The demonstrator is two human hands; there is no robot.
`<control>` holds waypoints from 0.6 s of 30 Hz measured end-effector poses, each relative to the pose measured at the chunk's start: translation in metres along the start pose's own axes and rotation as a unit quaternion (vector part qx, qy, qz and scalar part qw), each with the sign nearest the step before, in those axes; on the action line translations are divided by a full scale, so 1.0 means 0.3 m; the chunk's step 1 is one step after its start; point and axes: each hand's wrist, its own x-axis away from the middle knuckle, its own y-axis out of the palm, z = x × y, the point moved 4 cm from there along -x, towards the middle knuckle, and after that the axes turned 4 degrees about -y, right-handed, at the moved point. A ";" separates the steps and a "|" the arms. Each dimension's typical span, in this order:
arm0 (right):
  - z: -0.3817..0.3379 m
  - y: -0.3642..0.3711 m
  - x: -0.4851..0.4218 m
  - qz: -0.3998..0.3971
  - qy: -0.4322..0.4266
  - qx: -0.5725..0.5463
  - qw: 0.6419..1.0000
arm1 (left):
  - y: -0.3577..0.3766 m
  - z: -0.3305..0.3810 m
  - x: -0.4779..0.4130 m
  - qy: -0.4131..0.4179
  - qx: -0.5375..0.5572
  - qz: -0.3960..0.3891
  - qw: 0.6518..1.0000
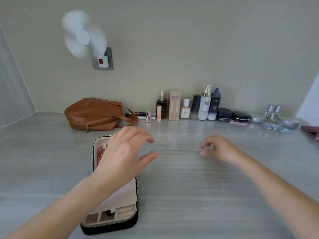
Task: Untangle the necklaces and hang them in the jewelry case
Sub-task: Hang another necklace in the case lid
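A thin silver necklace lies stretched in a line on the grey tabletop between my two hands. My left hand hovers over its left end with fingers spread and holds nothing. My right hand has thumb and forefinger pinched at the chain's right end. The open black jewelry case with a beige lining lies under my left arm. A red necklace shows in the case's upper half, partly hidden by my left hand.
A brown leather bag lies at the back left. A row of cosmetic bottles and jars lines the wall. Glass perfume bottles stand at the far right. A white fan spins on the wall.
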 end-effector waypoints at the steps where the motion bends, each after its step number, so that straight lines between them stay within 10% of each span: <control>1: -0.015 0.018 -0.012 -0.014 -0.007 0.006 1.000 | 0.014 0.024 -0.017 0.007 0.012 -0.008 1.000; 13: -0.103 0.092 -0.023 -0.138 -0.026 0.136 0.981 | 0.196 0.109 -0.178 -0.145 0.100 -0.207 0.962; 18: -0.135 0.019 0.001 -0.086 -0.034 -0.136 0.986 | 0.286 0.135 -0.190 -0.275 0.279 -0.242 0.888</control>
